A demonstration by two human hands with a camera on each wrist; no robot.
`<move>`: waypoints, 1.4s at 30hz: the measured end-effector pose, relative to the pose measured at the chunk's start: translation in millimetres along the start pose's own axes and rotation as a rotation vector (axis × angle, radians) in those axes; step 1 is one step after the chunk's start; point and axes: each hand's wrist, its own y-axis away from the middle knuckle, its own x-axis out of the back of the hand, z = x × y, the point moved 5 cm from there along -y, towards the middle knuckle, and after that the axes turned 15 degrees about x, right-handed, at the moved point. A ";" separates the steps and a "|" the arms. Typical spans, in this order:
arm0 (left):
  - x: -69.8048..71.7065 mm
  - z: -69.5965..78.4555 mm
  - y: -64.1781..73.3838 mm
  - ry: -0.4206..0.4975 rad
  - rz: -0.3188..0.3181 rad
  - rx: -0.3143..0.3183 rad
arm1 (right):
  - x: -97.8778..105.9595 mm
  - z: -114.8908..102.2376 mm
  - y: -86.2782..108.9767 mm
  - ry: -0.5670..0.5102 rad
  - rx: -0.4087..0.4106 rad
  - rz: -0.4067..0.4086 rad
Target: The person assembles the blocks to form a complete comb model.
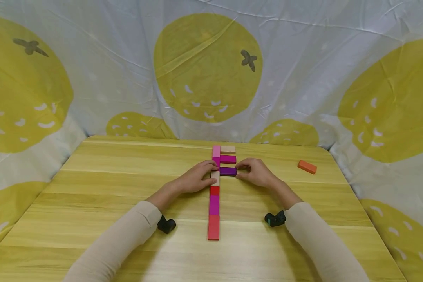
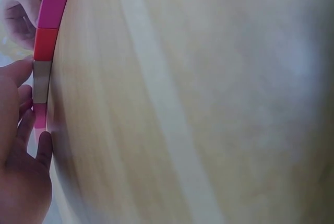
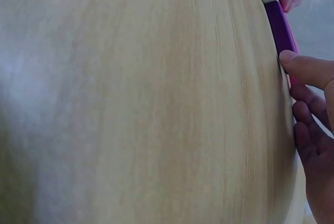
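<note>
A straight row of flat blocks runs away from me: a red block nearest, a magenta block, a short red piece, a plain wood block and a pink block farthest. My left hand rests its fingertips and thumb against the row's left side, by the plain block. At the right side, a purple block lies crosswise, touching the row. My right hand pinches its outer end between thumb and fingers. Beyond it, a magenta block and a plain wood block also stick out rightward.
One orange block lies apart at the right of the wooden table. A pale curtain with yellow fruit prints hangs behind the table and along its sides. Dark devices are strapped at both wrists.
</note>
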 end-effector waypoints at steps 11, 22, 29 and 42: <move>1.2 1.1 1.1 0.004 0.001 0.000 | 2.2 1.0 1.2 -0.002 -0.015 -0.010; 1.5 1.2 0.5 -0.015 0.015 0.014 | 27.1 2.8 15.9 -0.012 -0.045 -0.034; 0.2 -2.2 -2.3 -0.019 0.021 0.005 | 53.9 10.0 33.6 0.029 -0.060 0.014; -0.3 -2.0 -0.8 -0.005 0.024 -0.007 | 84.4 32.7 65.5 0.056 -0.123 0.059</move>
